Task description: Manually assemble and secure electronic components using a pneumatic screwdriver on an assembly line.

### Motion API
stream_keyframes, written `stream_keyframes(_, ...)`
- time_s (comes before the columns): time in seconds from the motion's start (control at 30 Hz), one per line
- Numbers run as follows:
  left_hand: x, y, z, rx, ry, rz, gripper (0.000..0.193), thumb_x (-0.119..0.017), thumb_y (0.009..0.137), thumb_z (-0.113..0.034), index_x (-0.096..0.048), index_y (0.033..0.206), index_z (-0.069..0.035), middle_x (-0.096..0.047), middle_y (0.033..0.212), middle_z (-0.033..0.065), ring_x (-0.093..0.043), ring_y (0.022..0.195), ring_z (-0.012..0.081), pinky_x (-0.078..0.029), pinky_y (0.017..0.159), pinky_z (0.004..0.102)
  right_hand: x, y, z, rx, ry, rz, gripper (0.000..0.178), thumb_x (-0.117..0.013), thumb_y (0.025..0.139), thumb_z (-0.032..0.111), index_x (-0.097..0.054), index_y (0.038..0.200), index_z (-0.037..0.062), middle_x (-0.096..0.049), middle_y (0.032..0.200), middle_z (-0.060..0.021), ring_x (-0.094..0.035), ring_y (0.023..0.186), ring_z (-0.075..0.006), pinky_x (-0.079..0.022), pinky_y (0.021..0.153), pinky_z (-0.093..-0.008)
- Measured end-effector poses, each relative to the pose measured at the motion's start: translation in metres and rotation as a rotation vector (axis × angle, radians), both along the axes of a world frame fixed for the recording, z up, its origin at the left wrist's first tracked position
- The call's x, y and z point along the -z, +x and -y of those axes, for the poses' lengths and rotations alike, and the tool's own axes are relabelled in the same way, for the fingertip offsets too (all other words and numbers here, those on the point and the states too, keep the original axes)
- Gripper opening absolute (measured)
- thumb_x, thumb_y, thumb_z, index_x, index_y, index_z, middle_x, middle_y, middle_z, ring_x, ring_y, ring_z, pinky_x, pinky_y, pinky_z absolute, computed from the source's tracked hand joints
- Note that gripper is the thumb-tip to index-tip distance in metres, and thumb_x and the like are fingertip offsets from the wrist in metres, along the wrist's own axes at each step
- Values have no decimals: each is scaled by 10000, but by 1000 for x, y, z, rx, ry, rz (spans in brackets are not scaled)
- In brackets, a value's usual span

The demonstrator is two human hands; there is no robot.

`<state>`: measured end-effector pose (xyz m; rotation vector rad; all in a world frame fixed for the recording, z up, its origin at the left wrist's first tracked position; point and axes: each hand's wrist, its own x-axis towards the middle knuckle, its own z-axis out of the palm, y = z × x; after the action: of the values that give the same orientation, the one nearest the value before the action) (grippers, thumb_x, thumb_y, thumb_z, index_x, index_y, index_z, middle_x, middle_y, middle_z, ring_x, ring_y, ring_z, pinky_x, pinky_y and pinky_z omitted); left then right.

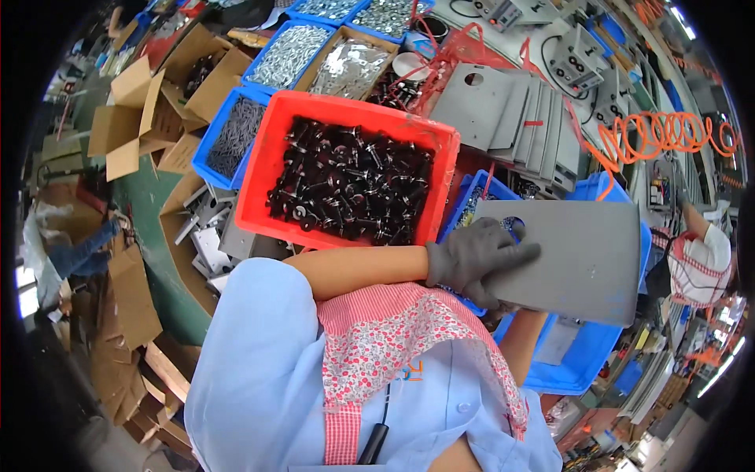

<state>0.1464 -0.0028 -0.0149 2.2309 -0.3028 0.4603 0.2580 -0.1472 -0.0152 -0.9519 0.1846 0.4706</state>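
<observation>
A flat grey metal plate with a round hole near one corner is held up at the right, above blue bins. My left hand, in a dark grey glove, grips its left edge beside the hole, with one finger stretched across the top face. My right forearm rises to the plate's near edge. The right hand is mostly hidden under the plate, so its fingers cannot be made out. Left of the plate, a red bin is full of black bolt-like parts with washers.
Similar grey plates are stacked beyond the held one. Blue bins of small hardware line the back. A blue bin sits below the plate. An orange coiled hose hangs at right. Open cardboard boxes stand left. Another person is far right.
</observation>
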Motion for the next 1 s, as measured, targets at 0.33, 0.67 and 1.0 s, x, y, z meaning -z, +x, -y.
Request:
stream_keyframes(0.33,79,-64,-139,-868,-80,-426,251,-600,823,-328,-666,984,-147,-644,1002,109,-612,921,304,-493,791,418,-16,-14,40,-512,-147,132,250,-558,811,139,-514,1027,21,-525,628,-47,-552,476,-194,-442,458,-295)
stream_keyframes(0.67,118,-76,-195,-946,56,-975,473,-438,904,-462,-495,1273,-172,-594,1125,218,-559,1052,401,-443,870,492,-41,-50,37,-371,-288,30,244,-668,743,35,-549,953,71,-575,683,-30,-571,475,-149,-473,435,-284)
stream_keyframes(1.0,119,-119,-185,-658,-1135,-506,266,-668,736,-141,-561,940,-8,-608,852,83,-617,774,207,-514,713,272,-34,-67,48,-278,-319,63,141,-677,772,130,-576,837,55,-564,595,-35,-556,441,-133,-450,403,-275)
